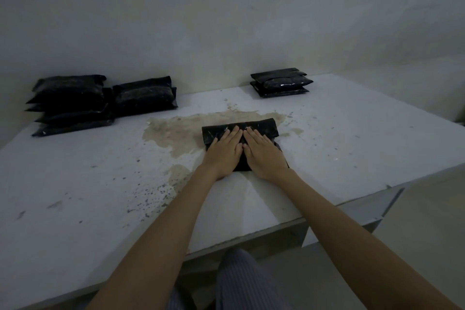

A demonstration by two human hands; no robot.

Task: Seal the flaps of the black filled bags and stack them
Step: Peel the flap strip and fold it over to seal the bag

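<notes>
**Hands pressing flat on a black bag at a stained desk**

Hands lie side by side, palms down, on a shiny black plastic filled bag (239, 131) near the middle of a pale grey desk (352, 133). The left hand (224, 151) and the right hand (261, 151) nearly touch at the index fingers. All the fingers are straight and point away from the person. Neither grip curls round anything; both press flat on the bag's top surface. The bag's far portion is a folded band running across its width, and the fingertips reach onto it.

Under and around the bag the desk carries a large tan stain (176, 131), with dark specks scattered toward the near edge.

At the far left of the desk, against the wall, sits a pile of black filled bags (70, 103), several high, with another black bag (144, 95) leaning just beside it on its right. At the far right, well apart from these, stands a smaller neat stack of black bags (280, 82).

Striped grey trousers (239, 284) show below the desk's near edge, between the bare forearms.
</notes>
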